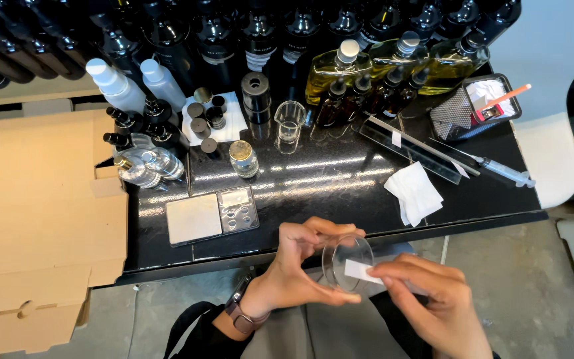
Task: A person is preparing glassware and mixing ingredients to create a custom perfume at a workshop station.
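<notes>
My left hand (pixel 300 266) cradles a clear glass beaker (pixel 347 263), fingers curled around its wall, held in the air below the near edge of the black tabletop (pixel 340 193), over the floor. My right hand (pixel 426 296) pinches a small white strip (pixel 361 271) against the beaker's side, fingers narrow on it.

Risks noted:
- The beaker is unsupported over bare floor; a loosened left-hand grip would likely break it.
- Pressure from the strip could turn the smooth glass in my fingers.
- The strip may crease or sit crooked if pressed unevenly.
- Beyond the beaker, a small scale (pixel 212 215) and a jar (pixel 242 158) stand clear; a syringe (pixel 499 170) lies far right.
</notes>
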